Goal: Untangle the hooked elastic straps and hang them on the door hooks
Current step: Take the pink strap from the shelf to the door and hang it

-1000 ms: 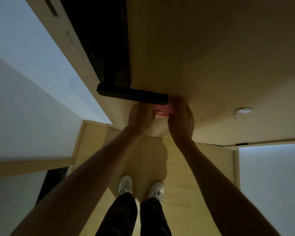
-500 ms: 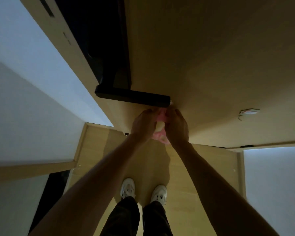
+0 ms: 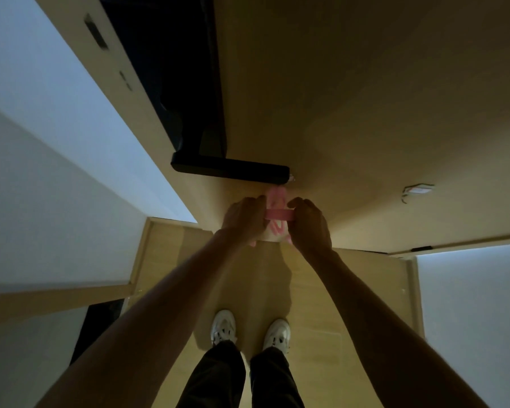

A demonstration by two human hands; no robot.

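Hands, left (image 3: 243, 217) and right (image 3: 309, 223), pinch pink strap (image 3: 278, 214) taut below black handle (image 3: 230, 169).

No text, label, brand or number is reading legibly anywhere in view. A small pale fitting (image 3: 418, 189) on the door (image 3: 351, 98) is showing no lettering that can be made out; it is too small and dim. Dark markings on the white shoes (image 3: 223, 326) are not resolving into any brand. The dark handle (image 3: 230, 170) is showing plain.
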